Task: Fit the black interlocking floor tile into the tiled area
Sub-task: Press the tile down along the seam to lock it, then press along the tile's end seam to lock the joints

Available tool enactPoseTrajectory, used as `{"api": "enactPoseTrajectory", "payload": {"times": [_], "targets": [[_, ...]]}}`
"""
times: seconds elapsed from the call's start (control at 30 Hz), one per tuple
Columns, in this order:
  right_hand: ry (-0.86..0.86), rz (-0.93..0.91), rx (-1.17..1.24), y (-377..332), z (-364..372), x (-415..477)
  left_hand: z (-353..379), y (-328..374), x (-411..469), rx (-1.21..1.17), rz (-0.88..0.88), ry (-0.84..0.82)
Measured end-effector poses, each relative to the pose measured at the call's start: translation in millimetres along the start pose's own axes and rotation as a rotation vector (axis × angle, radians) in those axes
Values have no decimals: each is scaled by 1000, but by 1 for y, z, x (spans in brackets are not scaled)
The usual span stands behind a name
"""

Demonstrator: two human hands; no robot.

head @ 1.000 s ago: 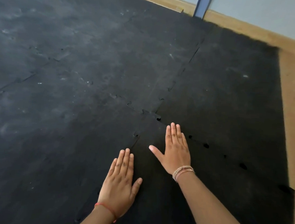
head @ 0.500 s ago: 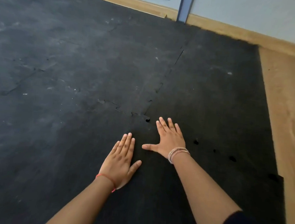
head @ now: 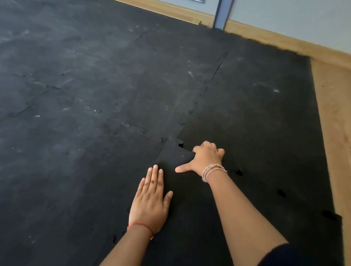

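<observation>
The black interlocking tile point(head: 189, 218) lies at the near right of the tiled area point(head: 91, 109), under both my hands. My left hand point(head: 150, 202) rests flat on it, palm down, close to its left seam. At the tile's far left corner my right hand point(head: 204, 159) has its thumb spread on the tile and its fingers curled down over the far seam, so the fingertips are hidden. Small gaps point(head: 239, 172) show along that far seam between the tile and the neighbouring tile point(head: 261, 120). The corner near the notch point(head: 181, 145) looks slightly raised.
Bare wooden floor point(head: 339, 140) runs along the right of the mat. A wooden skirting board point(head: 265, 36) and pale wall close the far side, with a blue-grey upright post point(head: 223, 12) standing at the mat's far edge.
My right hand's fingers, flat on the tile a second ago, have curled down at the far seam. The left hand stays flat. My view has tilted up, showing more of the wall.
</observation>
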State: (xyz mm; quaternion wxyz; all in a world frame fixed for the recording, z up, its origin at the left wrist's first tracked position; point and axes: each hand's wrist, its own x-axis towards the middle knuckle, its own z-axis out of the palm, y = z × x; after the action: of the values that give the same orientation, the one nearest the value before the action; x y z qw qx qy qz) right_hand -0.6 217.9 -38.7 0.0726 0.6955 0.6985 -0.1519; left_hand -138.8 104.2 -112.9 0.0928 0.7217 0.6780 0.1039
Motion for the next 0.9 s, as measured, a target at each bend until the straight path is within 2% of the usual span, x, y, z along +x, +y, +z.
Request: {"api": "enactPoseTrajectory", "payload": {"times": [0.17, 0.27, 0.4, 0.67, 0.9], "targets": [[367, -88, 85, 0, 2, -26, -4, 0, -3, 10, -46, -3], [347, -118, 124, 3, 30, -29, -2, 0, 0, 45, -68, -56], [316, -166, 48, 2, 76, -40, 4, -1, 3, 109, -72, -62], [290, -393, -90, 4, 82, -28, 4, -2, 2, 87, -43, -86], [294, -433, -136, 4, 82, -21, 6, -5, 4, 89, -39, -88]]}}
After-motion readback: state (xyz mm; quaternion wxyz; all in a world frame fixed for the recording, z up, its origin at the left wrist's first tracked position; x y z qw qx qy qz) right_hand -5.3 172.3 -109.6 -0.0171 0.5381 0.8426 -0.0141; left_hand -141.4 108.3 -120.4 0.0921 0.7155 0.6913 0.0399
